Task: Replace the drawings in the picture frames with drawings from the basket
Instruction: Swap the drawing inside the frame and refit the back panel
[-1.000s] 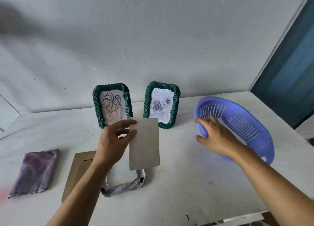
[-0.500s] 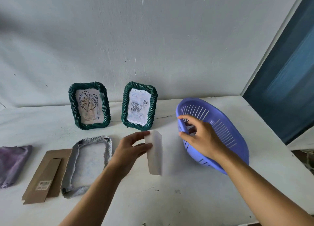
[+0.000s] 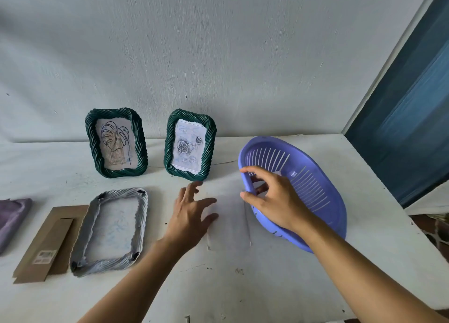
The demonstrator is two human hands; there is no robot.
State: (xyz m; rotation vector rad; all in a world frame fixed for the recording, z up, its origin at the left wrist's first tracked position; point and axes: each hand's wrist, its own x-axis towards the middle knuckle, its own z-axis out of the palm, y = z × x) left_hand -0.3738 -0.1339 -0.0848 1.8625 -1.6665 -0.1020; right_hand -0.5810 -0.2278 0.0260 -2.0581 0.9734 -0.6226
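Gripping the left rim of the tilted purple basket [image 3: 325, 211] at centre right is the right hand [image 3: 274, 201]; the left hand [image 3: 192, 216], fingers spread, holds nothing, beside a white sheet [image 3: 230, 225] lying flat mid-frame.

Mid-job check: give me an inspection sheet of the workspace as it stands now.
Surface: white table, scuffed.
Job's things: leaf frame and rose frame upright near the wall; grey frame lying face down, back open; cardboard backing beside it; pale sheet flat by the tipped basket.
Clutter: purple cloth, far left.
Grippers: left hand open at the sheet's edge; right hand grips the basket rim.
Cables: nothing seen.
Surroundings: white wall; dark blue panel at right.
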